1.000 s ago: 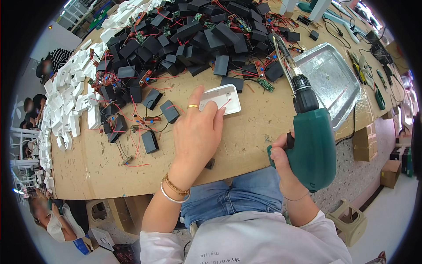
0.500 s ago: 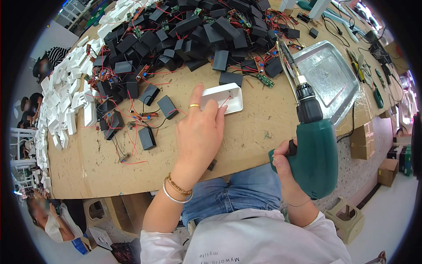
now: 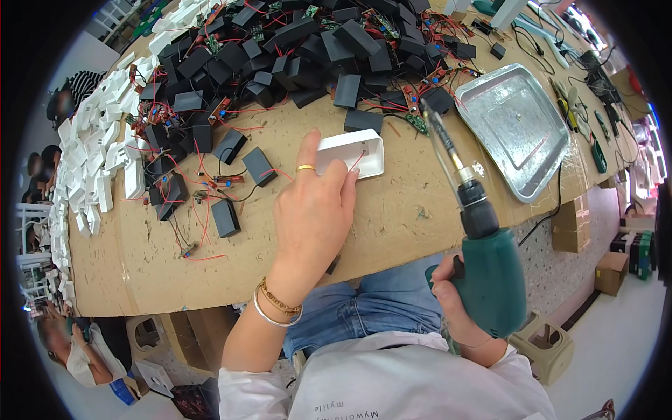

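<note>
My left hand (image 3: 313, 203) is closed on an open white plastic case (image 3: 376, 161) lying on the cardboard-covered table. Its forefinger reaches along the case's left end. A thin red wire (image 3: 358, 160) runs from inside the case to the fingertips, where its end is hidden. In my right hand (image 3: 450, 292) is a green pistol-shaped soldering gun (image 3: 494, 280) with a long metal tip and a thin feed tube alongside. The tip points away from me, over the table between the case and a metal tray, touching neither.
The metal tray (image 3: 483, 129) lies at the right. Black boxes (image 3: 294, 66) with red wires and circuit boards are heaped at the back. White cases (image 3: 80, 168) pile up on the left. Pliers (image 3: 565, 114) and cables lie far right. A stool (image 3: 542, 346) stands below.
My right hand has drawn the soldering gun slightly toward me and to the left, so its tip sits nearer the case. My left hand keeps its hold.
</note>
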Demonstrator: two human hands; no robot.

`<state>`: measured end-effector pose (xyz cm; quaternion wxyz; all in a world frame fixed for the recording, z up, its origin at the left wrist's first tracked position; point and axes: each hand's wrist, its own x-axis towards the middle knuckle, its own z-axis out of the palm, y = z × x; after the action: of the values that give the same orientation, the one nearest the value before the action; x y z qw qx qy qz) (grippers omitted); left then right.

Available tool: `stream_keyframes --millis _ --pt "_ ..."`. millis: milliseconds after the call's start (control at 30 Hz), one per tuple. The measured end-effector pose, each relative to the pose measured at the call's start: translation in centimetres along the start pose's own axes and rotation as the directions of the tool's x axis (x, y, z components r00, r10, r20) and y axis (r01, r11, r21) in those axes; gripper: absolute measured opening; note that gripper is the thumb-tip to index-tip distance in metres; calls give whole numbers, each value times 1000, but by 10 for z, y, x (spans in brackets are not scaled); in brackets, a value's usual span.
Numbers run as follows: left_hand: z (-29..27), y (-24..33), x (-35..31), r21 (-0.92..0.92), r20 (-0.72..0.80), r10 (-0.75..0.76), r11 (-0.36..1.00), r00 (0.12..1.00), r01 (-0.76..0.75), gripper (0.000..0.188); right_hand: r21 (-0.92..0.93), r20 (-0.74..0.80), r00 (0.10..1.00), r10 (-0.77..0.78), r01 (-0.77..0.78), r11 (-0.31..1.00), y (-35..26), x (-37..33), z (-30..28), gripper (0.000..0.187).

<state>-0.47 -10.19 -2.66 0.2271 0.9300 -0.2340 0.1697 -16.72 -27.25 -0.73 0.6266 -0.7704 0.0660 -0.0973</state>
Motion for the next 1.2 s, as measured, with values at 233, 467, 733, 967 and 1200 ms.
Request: stream_keyframes --millis 233,467,733,967,1200 --pt "0 1 0 -7 -1 1 1000 1000 -1 20 27 12 1000 -21 20 999 27 -12 7 36" --pt "2 0 -1 13 0 8 1000 1000 -8 21 -89 33 999 -17 20 996 36 -4 16 41" --pt "1 0 0 6 11 0 1000 1000 0 20 -61 16 995 103 -102 993 32 1 18 37" --pt "1 0 0 2 16 -7 1000 1000 7 19 -6 -6 990 139 -139 990 35 0 20 34" --pt "2 -1 0 6 11 -3 1000 1000 3 19 8 10 974 228 -228 974 34 0 19 31"
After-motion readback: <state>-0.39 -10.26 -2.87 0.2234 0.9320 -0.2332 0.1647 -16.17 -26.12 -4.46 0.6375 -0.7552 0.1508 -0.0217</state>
